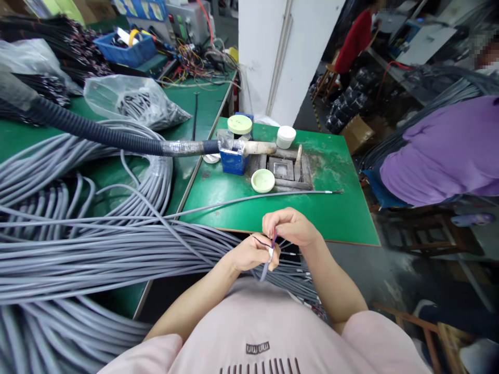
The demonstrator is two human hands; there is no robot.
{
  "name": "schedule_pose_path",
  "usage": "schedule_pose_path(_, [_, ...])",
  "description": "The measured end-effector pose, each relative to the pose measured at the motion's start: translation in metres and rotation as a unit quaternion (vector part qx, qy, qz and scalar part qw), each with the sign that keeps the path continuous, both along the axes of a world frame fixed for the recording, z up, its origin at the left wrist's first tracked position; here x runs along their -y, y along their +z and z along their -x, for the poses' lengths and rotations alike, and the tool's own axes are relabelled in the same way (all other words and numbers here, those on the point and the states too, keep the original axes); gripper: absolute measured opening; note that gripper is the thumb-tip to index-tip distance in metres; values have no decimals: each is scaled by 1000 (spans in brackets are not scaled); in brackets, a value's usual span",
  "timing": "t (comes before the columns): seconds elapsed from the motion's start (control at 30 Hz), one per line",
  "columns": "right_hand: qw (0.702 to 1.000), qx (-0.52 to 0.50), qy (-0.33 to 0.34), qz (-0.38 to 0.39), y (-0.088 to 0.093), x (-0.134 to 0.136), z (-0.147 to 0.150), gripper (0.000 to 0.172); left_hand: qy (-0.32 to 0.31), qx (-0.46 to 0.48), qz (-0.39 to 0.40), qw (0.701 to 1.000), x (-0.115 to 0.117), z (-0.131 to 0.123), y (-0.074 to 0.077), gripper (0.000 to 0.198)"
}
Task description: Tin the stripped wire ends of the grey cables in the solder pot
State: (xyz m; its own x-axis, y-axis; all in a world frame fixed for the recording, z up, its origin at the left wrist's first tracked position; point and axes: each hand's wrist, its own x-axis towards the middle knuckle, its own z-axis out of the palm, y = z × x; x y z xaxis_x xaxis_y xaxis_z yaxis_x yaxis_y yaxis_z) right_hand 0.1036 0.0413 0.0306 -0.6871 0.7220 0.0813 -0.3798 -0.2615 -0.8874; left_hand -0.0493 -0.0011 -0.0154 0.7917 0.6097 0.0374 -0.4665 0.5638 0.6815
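Observation:
My left hand [251, 253] is closed around the end of a grey cable [264, 271], just by the white band where its jacket stops. Thin coloured wires [274, 238], red, blue-purple and dark, fan out of that end. Fingertips of my right hand [291, 226] pinch some of these wires above the left hand. Beneath both hands, many more grey cables [187, 249] run in from the left, their stripped ends hanging near my lap. One single cable [241, 199] lies across the green table, its bare wire tips pointing right.
A solder pot [281, 169] is set in the green table [335, 218], beside a pale green dish [262, 181], a white tub [286, 136] and a ribbed extraction hose [117, 139]. Coiled cable [161, 171] fills the left. A person in purple [448, 150] sits at right.

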Motion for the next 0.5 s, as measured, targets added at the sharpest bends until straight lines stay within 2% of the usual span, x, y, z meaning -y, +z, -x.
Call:
schedule_pose_path(0.23, [999,-45,1,-8,-4,2,1,7,-11,-1,6,1000,3,-1,-7,27])
schedule_pose_path(0.5, [997,-72,-13,2,-6,7,6,9,-18,22,0,1000,4,-1,-5,27])
